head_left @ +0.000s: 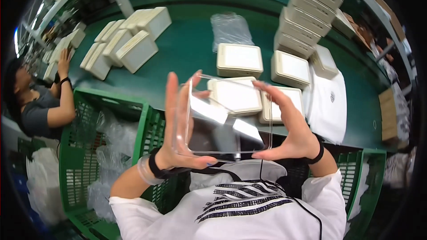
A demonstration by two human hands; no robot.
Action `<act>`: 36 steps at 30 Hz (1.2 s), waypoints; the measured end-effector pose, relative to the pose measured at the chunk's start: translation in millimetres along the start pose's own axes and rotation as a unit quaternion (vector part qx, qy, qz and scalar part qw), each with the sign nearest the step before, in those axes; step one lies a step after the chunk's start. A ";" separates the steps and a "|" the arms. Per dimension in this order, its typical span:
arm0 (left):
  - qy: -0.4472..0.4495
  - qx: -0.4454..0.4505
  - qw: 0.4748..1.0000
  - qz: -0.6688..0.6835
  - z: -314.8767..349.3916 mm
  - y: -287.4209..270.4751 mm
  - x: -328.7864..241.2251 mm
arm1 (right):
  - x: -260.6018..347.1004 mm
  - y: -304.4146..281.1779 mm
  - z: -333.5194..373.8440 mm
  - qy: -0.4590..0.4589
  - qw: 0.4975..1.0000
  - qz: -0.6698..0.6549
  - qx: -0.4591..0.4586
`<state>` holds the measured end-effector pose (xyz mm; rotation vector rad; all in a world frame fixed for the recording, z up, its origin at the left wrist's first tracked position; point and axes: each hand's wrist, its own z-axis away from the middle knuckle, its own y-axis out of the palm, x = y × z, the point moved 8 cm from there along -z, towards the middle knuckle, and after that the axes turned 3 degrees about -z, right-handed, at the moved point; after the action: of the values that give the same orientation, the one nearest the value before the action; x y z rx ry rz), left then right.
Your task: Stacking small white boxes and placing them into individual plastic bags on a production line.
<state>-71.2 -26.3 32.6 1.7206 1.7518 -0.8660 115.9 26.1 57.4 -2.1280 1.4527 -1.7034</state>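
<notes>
Between my two hands is a clear plastic box lid or case [218, 135], tilted and raised over the table's near edge. My left hand [173, 138] grips its left side, thumb along the lower edge and fingers up behind the wall. On its right side my right hand [296, 133] closes, thumb at the lower corner and fingers at the upper one. Light glares off the clear surface. Just beyond it lie cream-edged white boxes, one [242, 93] partly seen behind the plastic and another [240, 60] farther back.
A green crate [144, 120] with crumpled clear bags stands at my left; another [369, 182] is at my right. Boxes are stacked high [307, 18] at the back right, beside a white cloth [329, 106]. More boxes [138, 51] stand back left. A co-worker [40, 102] is at far left.
</notes>
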 end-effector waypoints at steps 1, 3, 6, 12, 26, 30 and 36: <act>-0.001 0.010 1.000 0.010 1.3 0.5 0.9 | -4.2 -5.4 2.2 0.010 1.000 0.004 -0.010; -0.047 0.031 0.998 -0.029 4.0 0.8 9.6 | -1.5 -20.3 7.3 -0.067 0.993 0.077 -0.066; -0.067 0.068 0.994 -0.044 6.7 4.9 16.2 | -4.1 -34.2 13.7 -0.098 0.982 0.131 -0.097; -0.079 0.163 0.982 -0.050 16.3 32.0 15.5 | -24.0 -48.8 31.9 -0.068 0.985 0.132 -0.087; -0.134 0.474 0.831 -0.259 13.5 114.2 37.7 | -132.0 -90.3 95.4 0.173 0.981 0.063 0.056; -0.108 0.511 0.782 -0.340 -10.5 121.4 49.4 | -146.1 -84.0 87.6 0.189 0.977 0.051 0.085; -0.148 0.565 0.733 -0.349 -26.0 131.5 81.5 | -147.1 -83.5 82.9 0.183 0.969 0.119 0.114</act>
<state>57.7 44.5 -21.9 1.2238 1.7010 -2.8098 239.9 132.1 -36.7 -1.5159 1.4321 -2.1210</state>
